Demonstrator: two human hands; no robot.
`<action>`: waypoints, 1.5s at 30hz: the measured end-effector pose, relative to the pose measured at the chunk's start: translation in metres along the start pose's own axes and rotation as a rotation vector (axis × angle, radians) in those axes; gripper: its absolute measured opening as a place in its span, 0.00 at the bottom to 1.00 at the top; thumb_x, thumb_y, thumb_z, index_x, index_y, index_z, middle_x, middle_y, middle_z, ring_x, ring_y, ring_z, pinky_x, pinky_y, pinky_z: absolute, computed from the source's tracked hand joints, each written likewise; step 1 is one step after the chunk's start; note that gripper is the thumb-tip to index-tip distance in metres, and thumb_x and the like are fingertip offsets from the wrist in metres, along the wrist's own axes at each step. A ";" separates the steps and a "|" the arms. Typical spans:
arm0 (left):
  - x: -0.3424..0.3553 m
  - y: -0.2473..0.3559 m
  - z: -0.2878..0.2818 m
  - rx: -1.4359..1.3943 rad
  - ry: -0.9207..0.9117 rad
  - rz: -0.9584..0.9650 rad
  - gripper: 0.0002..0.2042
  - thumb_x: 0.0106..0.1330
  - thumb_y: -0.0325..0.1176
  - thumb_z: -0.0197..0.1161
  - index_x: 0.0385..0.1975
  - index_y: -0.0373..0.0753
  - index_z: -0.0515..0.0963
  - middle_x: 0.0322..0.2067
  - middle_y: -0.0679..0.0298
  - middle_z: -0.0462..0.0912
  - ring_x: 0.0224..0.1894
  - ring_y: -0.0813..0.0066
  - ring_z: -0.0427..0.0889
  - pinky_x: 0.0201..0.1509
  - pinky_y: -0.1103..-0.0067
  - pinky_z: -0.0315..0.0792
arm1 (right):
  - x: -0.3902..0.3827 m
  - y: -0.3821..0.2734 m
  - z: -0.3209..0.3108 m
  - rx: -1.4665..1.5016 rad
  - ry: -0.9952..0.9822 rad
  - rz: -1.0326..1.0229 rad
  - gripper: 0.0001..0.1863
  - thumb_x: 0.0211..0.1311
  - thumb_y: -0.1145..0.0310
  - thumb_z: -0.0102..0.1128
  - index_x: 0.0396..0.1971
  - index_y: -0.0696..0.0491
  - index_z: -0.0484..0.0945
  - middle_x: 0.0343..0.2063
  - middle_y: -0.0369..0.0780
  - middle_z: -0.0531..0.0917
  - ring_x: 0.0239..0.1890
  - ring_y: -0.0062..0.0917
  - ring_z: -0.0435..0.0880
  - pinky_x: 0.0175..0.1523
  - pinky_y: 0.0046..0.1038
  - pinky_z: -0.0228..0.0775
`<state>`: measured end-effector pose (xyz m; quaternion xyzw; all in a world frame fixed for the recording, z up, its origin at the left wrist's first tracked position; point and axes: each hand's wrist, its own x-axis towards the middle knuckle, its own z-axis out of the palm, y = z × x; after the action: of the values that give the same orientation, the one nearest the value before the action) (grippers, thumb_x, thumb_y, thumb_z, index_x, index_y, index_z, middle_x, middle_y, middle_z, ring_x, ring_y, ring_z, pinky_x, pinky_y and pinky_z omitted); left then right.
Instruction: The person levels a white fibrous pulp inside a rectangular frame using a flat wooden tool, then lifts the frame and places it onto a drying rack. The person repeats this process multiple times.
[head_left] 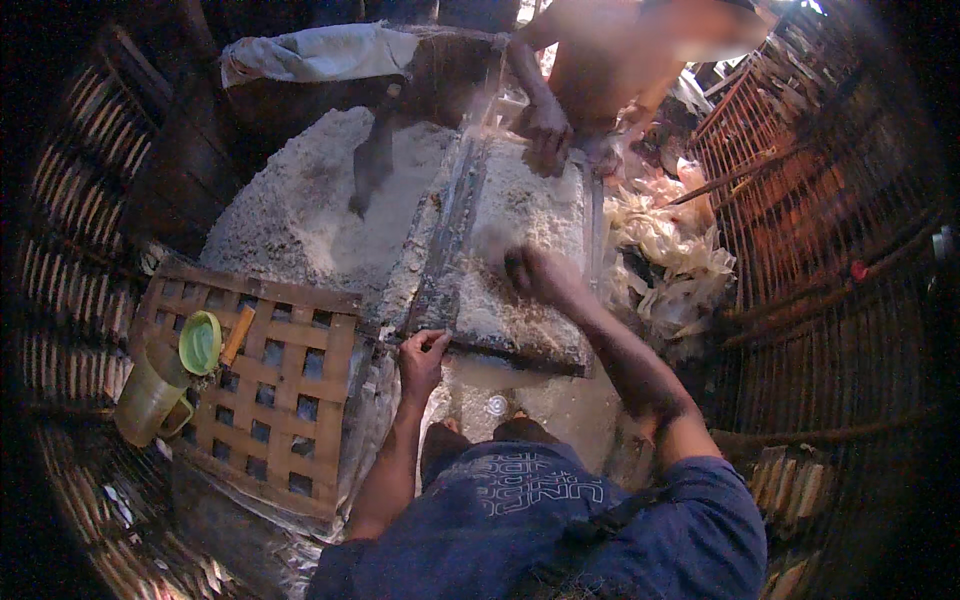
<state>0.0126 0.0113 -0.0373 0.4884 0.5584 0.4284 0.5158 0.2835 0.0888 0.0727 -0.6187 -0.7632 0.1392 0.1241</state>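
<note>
A long dark-edged tray (540, 362) lies in front of me, covered with pale, crumbly, flour-like material (520, 205). At the tray's near left corner, my left hand (422, 364) is closed, thumb and forefinger pinched on the rim. My right hand (543, 276) hovers over the pale material in the middle of the tray. Its fingers look curled, but motion blurs them, and I cannot make out whether they hold anything. Across the tray, another person's hand (548, 135) reaches down to the far end of the material.
Left of the tray rises a large heap of the pale material (290, 205), with a dark flat blade-like tool (374, 165) in it. A woven lattice panel (245, 400), a translucent jug (150, 395) and a green cup (200, 343) are nearer. Crumpled plastic bags (675, 250) lie right.
</note>
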 end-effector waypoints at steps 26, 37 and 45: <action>0.010 -0.017 -0.001 -0.007 0.081 0.080 0.10 0.63 0.32 0.66 0.38 0.31 0.82 0.29 0.60 0.86 0.30 0.79 0.82 0.35 0.78 0.75 | -0.095 -0.005 0.007 0.225 0.157 0.336 0.18 0.59 0.62 0.58 0.47 0.54 0.75 0.36 0.53 0.83 0.38 0.52 0.82 0.44 0.46 0.73; 0.011 -0.018 -0.009 0.012 0.088 0.058 0.10 0.62 0.32 0.67 0.37 0.31 0.83 0.30 0.63 0.86 0.32 0.80 0.80 0.39 0.80 0.73 | -0.204 -0.005 0.026 0.010 0.114 0.469 0.20 0.58 0.66 0.58 0.50 0.57 0.71 0.32 0.54 0.82 0.36 0.50 0.82 0.41 0.41 0.74; 0.008 -0.008 0.001 -0.024 0.085 0.140 0.09 0.63 0.31 0.65 0.37 0.31 0.83 0.29 0.64 0.85 0.32 0.81 0.79 0.37 0.80 0.73 | -0.150 -0.051 0.017 0.423 0.334 0.288 0.18 0.62 0.62 0.56 0.48 0.55 0.75 0.37 0.51 0.83 0.41 0.46 0.83 0.46 0.42 0.75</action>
<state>0.0132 0.0179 -0.0469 0.5014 0.5392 0.4904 0.4661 0.2621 -0.0689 0.0731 -0.6953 -0.5907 0.2074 0.3530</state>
